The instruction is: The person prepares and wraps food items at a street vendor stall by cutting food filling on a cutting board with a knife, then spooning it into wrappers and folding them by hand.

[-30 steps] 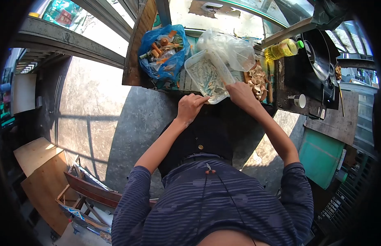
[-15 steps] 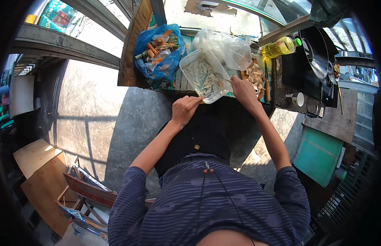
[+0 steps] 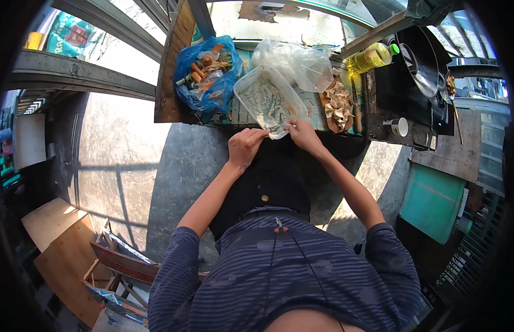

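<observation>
A clear rectangular plastic container (image 3: 256, 91) lies tilted at the near edge of the worktable, with whitish, shredded-looking residue smeared over its bottom. My left hand (image 3: 247, 146) pinches the rim at its near corner. Closed at the near right side of the same container is my right hand (image 3: 304, 136), thumb and fingers together at the rim. Whether a small scrap is also between those fingers, I cannot make out. Behind the container sits a crumpled translucent plastic bag (image 3: 301, 66). To its left stands a blue plastic bag (image 3: 228, 88) full of vegetable peelings and scraps.
Brown papery peelings (image 3: 338, 105) lie right of the container, beside a knife-like tool with a wooden handle (image 3: 357, 117). A yellow oil bottle (image 3: 370, 61) leans by the black stove (image 3: 392, 91), near a white cup (image 3: 399, 126). A wooden bench (image 3: 121, 260) stands lower left.
My right hand has moved left and nearer to me along the container's rim, closer to my left hand. My left hand stays at the near corner. The view has shifted slightly.
</observation>
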